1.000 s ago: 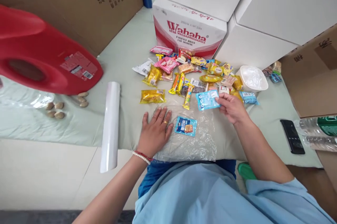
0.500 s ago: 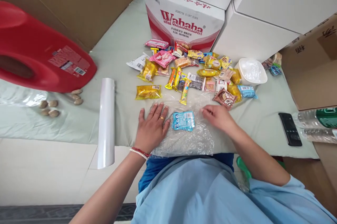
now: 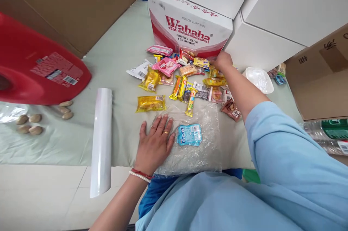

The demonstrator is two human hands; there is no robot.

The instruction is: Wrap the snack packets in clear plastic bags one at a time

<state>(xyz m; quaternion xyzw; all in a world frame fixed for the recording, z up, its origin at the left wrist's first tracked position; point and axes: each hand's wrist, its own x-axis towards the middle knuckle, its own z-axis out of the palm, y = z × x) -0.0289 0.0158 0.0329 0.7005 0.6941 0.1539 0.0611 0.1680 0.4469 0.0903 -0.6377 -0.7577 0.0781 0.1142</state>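
My left hand lies flat with fingers spread, pressing the left side of a clear plastic sheet onto the cloth. Beside its thumb, light-blue snack packets rest on the sheet. My right hand reaches to the far right of the snack pile, close to the Wahaha carton; its fingertips are hidden among wrappers, so I cannot see what they touch. Near it are a yellow biscuit packet and yellow-wrapped cakes. A yellow stick-shaped snack lies just beyond the sheet's middle.
A white film roll overhangs the table's front edge on the left, by a red jug and several brown nut-like pieces. To the right stand a white bowl and plastic bottles. Cardboard boxes flank both sides.
My right hand has moved from the sheet's right edge forward to the back right of the snack pile. My left hand stays flat on the sheet. The view has shifted slightly.
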